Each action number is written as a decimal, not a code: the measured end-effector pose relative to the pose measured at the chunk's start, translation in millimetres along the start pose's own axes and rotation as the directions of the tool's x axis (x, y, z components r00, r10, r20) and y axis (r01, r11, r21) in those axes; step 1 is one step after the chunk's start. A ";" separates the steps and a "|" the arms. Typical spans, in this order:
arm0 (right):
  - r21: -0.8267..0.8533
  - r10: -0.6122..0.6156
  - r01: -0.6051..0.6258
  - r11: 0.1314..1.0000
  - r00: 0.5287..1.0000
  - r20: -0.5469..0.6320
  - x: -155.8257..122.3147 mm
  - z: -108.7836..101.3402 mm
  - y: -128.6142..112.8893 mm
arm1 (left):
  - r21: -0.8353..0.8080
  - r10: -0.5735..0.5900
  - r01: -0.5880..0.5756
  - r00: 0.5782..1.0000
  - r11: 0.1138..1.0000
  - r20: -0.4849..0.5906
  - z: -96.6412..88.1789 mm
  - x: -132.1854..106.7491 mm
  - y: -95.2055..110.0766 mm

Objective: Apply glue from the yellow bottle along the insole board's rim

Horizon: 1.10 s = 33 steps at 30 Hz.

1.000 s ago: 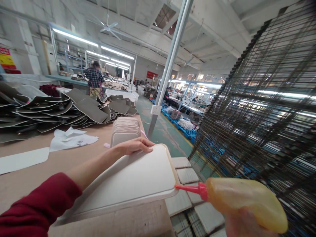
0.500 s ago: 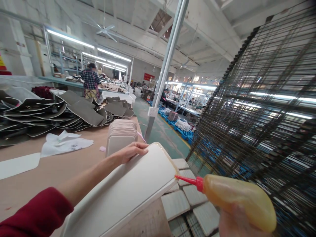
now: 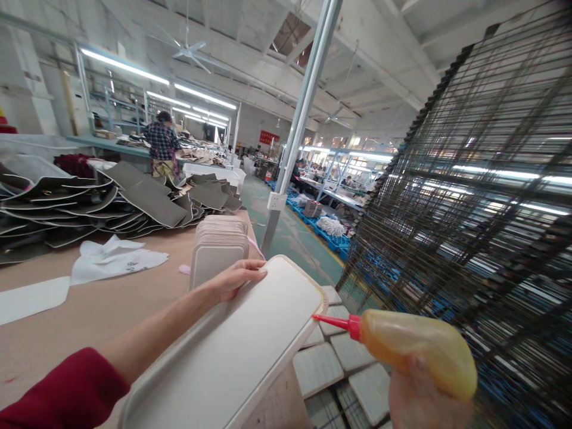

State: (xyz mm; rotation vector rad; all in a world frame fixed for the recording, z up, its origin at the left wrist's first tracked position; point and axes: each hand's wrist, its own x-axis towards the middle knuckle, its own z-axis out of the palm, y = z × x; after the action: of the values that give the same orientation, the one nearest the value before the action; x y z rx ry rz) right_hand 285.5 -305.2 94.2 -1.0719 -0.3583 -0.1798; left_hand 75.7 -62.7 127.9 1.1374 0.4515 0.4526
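My left hand [image 3: 239, 277] grips the far left edge of a white rounded panel [image 3: 250, 333], fingers closed over its rim. The panel is tilted, its near end running down toward me. In my right hand [image 3: 424, 390] is a squeeze bottle of yellowish glue [image 3: 420, 345] with a red nozzle [image 3: 335, 322]. The nozzle tip touches the panel's right edge just below the far right corner. A thin yellowish line of glue runs along the far edge and round that corner. Under the panel's near part, a second panel edge shows.
Behind my left hand stands a stack of similar panels [image 3: 220, 244] on the brown table [image 3: 179, 304]. A crumpled white sheet [image 3: 118, 260] and a heap of grey pieces [image 3: 152, 199] lie left. Wire racks [image 3: 469, 179] rise at right; pale blocks [image 3: 317, 366] lie below. A person [image 3: 163, 143] stands farther back.
The bottle has moved left and slightly toward me, its tip passing from the far right corner onto the right edge. My left hand keeps its hold.
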 end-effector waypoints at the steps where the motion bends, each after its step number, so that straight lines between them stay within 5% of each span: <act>1: 0.029 0.011 -0.011 1.000 1.000 -0.012 0.5 4.8 -2.9 | 0.000 -0.002 0.002 1.000 1.000 -0.015 0.0 0.4 -0.3; 8: 0.062 0.074 -0.075 0.995 0.997 0.025 2.5 24.7 -10.3 | -0.012 -0.045 0.044 0.990 0.999 -0.132 -0.7 3.9 -3.8; 21: 0.135 0.185 -0.210 0.968 0.967 0.173 1.1 33.1 -3.1 | 0.023 -0.094 0.098 0.987 0.995 -0.132 -8.6 14.1 -8.1; 33: 0.141 0.310 -0.335 0.932 0.935 0.172 -8.4 37.3 -10.4 | 0.056 -0.117 0.127 0.981 0.990 -0.154 -9.5 28.1 -5.0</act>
State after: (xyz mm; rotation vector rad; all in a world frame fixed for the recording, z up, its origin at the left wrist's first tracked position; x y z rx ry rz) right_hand 267.0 -277.5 115.6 -0.9632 -0.3178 0.2228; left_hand 94.1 -41.7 116.8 1.1362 0.6689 0.4202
